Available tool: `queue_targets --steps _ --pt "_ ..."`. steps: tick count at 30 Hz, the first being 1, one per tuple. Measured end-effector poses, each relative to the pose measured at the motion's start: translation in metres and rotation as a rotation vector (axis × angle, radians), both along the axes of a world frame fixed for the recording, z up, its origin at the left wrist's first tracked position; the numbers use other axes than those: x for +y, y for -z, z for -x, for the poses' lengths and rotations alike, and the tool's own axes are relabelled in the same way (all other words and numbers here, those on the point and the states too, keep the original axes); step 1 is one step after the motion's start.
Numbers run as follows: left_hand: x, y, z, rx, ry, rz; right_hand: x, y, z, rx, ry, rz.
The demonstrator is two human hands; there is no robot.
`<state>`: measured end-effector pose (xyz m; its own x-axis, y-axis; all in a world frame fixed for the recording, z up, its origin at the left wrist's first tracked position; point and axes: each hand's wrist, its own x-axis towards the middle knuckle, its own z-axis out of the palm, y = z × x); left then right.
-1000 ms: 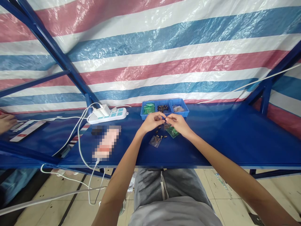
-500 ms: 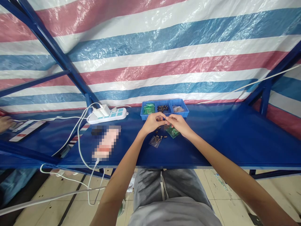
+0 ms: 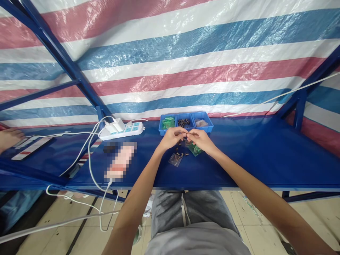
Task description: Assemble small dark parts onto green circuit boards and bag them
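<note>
A tiny part (image 3: 185, 135), too small to identify, sits pinched between both hands just above the blue bench (image 3: 239, 159). Left hand (image 3: 172, 137) and right hand (image 3: 199, 139) meet fingertip to fingertip, close to the loose screws (image 3: 181, 154) and parts tray (image 3: 186, 122).

the left hand (image 3: 171, 137) and right hand (image 3: 199, 139) are drawing a little closer, their fingertips now pinching together over something too small to make out, where a second ago a slight gap was showing between them. at the far left, another person's hand (image 3: 9, 138) is reaching further into view beside the flat strips (image 3: 30, 148), after pulling back half a second ago.
</note>
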<state>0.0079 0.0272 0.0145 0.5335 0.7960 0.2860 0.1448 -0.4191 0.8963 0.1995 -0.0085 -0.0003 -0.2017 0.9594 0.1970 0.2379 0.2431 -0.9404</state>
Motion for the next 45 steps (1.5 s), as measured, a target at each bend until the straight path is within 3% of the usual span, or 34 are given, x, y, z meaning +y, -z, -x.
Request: queue_targets --steps 15,21,28,45 --pt "-0.0049 -0.0031 0.0003 0.008 0.031 0.088 0.0014 0.0001 -0.0026 0.033 -0.019 -0.041" --pt "-0.0048 0.0004 -0.0023 0.035 -0.003 0.030 0.0008 -0.0001 -0.0020 -0.020 -0.011 -0.058" --pt "-0.0053 0.0038 -0.0031 0.094 -0.059 -0.021 -0.0024 -0.0024 0.0003 -0.165 0.012 -0.210" --pt "-0.0064 0.0006 -0.0024 0.147 -0.110 -0.112 0.0039 0.0043 -0.0024 -0.178 0.016 -0.195"
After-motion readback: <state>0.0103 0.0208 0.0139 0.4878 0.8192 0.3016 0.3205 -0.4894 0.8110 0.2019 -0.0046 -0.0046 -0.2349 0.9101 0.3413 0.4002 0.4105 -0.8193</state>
